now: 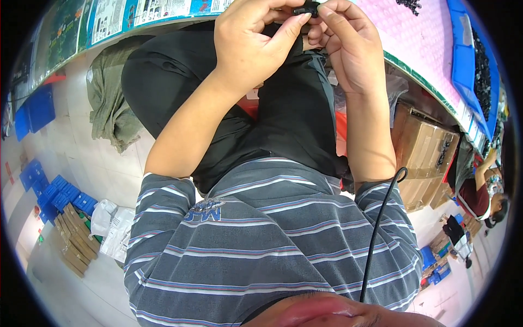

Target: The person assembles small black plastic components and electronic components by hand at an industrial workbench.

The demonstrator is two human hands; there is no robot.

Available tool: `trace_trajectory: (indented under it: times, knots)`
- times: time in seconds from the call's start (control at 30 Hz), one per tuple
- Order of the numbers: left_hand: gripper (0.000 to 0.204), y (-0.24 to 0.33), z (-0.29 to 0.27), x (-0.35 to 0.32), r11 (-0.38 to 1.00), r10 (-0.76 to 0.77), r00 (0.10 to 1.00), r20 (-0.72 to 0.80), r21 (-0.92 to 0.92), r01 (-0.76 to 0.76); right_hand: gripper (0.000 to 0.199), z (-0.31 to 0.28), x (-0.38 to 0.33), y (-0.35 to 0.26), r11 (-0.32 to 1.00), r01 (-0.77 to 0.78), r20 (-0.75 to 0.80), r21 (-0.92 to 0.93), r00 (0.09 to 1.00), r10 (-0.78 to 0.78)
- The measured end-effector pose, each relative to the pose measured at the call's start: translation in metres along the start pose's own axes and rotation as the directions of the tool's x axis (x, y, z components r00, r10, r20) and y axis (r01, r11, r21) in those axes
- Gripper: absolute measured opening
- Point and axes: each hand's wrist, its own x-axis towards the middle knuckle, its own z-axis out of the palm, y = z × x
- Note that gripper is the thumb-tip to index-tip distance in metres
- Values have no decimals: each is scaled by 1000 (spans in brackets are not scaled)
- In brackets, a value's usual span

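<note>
At the top centre, above my lap, a small black part is held between my two hands; its exact kind cannot be made out. My left hand pinches its left side between thumb and fingers. On the other side, my right hand grips it with thumb and forefinger, the other fingers curled beneath. Both hands are close to the near edge of the workbench. Fingertips cover much of the part, and the top of the picture cuts off some of the fingers.
A pink sheet covers the bench at right, with small black pieces on it. Beyond is a blue tray of black parts. Below stands a cardboard box. Blue bins lie at left. Another person sits far right.
</note>
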Motion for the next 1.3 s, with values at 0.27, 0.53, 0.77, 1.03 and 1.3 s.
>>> trace_trajectory:
  times: [0.27, 0.53, 0.77, 1.03, 1.3]
  knots:
    - [18, -10, -2, 4, 992, 85, 994, 69, 82, -91, 9, -7, 8, -2, 1000, 22, 12, 15, 1000, -22]
    - [14, -13, 5, 9, 997, -70, 997, 25, 25, 70, 11, -5, 16, -10, 997, -15, -1, -79, 1000, 15]
    - [14, -6, 8, 16, 972, -233, 972, -9, 6, 233, 11, -2, 21, -13, 996, -27, -5, -84, 1000, 26]
    - [16, -5, 17, 17, 970, -227, 968, -108, 69, 235, 9, -5, 28, -11, 988, 107, 15, -107, 994, -106]
    - [16, -6, 18, 16, 971, -225, 966, -129, 51, 233, 10, -6, 30, -8, 986, 137, 36, -92, 990, -135]
